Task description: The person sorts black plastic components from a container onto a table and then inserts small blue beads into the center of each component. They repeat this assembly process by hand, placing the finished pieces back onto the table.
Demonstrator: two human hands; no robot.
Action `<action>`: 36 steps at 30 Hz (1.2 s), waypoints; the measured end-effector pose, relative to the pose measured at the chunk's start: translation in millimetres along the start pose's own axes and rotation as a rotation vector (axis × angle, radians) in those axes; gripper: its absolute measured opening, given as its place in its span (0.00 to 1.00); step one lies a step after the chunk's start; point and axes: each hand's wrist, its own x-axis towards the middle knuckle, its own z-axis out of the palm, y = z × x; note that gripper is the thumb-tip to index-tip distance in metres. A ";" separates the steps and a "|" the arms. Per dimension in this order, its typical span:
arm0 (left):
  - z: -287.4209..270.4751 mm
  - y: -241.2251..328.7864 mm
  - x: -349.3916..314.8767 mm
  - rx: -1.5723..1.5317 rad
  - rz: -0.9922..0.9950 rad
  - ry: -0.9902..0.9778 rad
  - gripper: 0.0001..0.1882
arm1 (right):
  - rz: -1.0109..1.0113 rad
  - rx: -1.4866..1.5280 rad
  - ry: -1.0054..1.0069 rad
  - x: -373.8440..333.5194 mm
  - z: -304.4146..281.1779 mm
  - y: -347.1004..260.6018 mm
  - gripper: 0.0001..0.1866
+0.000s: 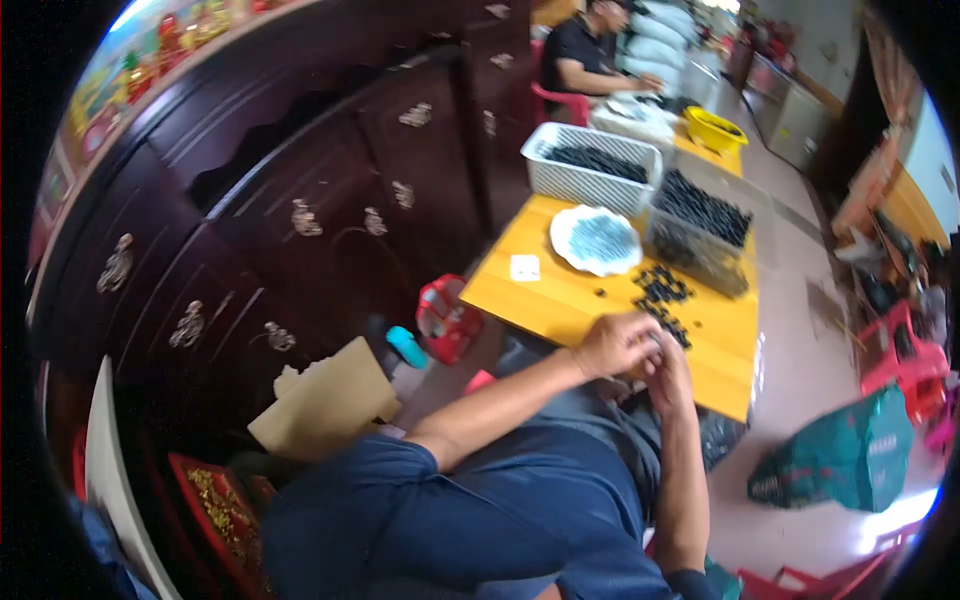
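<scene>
My left hand [617, 346] and my right hand [672, 382] meet at the near edge of the yellow table [530, 300]. Their fingers are pinched together around something too small to make out. Just beyond them lies a loose scatter of small black pieces [664, 287]. Farther back sits a white scalloped plate [562, 247] with thin pale-blue pieces on it. Beside the plate stands a clear plastic bin [697, 262] filled with black pieces, and behind it a white perforated basket [575, 186] holds long dark pieces.
A small white square [524, 268] lies at the table's left. A yellow basin [712, 131] stands at the far end, near a seated person [580, 60]. Dark cabinets [330, 170] line the left. A red bag [449, 320], cardboard [330, 400] and a green sack [840, 455] are on the floor.
</scene>
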 end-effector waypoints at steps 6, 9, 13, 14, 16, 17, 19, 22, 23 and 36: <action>-11.5 5.7 -1.4 0.217 0.158 -0.038 0.05 | 0.160 0.177 -0.013 -1.7 -10.6 8.5 0.10; -10.9 3.7 -3.5 0.249 0.162 -0.026 0.06 | 0.186 0.204 0.009 -5.4 -5.7 8.3 0.09; -0.4 -4.8 -3.2 0.175 0.088 -0.035 0.07 | 0.099 0.135 0.056 -13.2 1.2 2.4 0.07; -0.7 -11.6 -2.0 0.065 0.002 -0.017 0.07 | 0.069 0.056 0.055 -9.6 2.9 3.0 0.07; 5.9 -11.8 0.1 -0.069 -0.150 -0.022 0.08 | -0.006 -0.069 0.084 -14.8 9.9 -4.3 0.10; 4.4 -15.3 -1.0 -0.066 -0.163 -0.028 0.08 | -0.012 -0.150 0.100 -10.9 8.8 -0.4 0.10; -2.7 -16.9 -2.9 -0.044 -0.243 -0.027 0.10 | -0.036 -0.234 0.099 -9.2 22.2 1.4 0.11; -8.7 -10.1 0.4 -0.044 -0.257 0.019 0.12 | -0.200 -0.389 0.057 3.5 13.8 17.6 0.14; -12.2 -9.0 3.1 -0.047 -0.270 0.001 0.12 | -0.179 -0.332 0.035 -2.0 20.7 10.8 0.15; 2.6 -37.5 0.8 0.246 -0.178 -0.076 0.07 | -0.263 0.100 0.330 -2.9 -22.4 -25.2 0.09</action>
